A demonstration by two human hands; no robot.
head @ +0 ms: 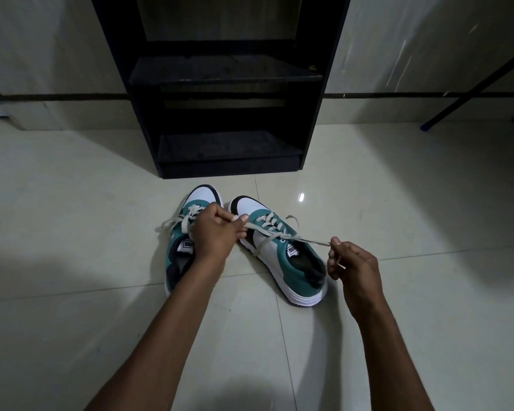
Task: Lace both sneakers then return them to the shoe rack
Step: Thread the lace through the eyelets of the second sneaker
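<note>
Two teal, white and navy sneakers stand side by side on the tiled floor, toes toward the rack. The left sneaker (181,256) has loose cream laces trailing to its left. The right sneaker (294,262) is crossed by a cream lace (312,240) pulled taut between my hands. My left hand (214,232) pinches one end of that lace, hovering over the gap between the shoes and hiding part of the left sneaker's tongue. My right hand (353,265) pinches the other end, just right of the right sneaker's heel.
A black shoe rack (220,75) with dark shelves stands straight ahead against the wall. A dark slanted bar (472,93) with a blue foot leans at the far right. Glossy pale floor tiles (398,203) spread on both sides of the shoes.
</note>
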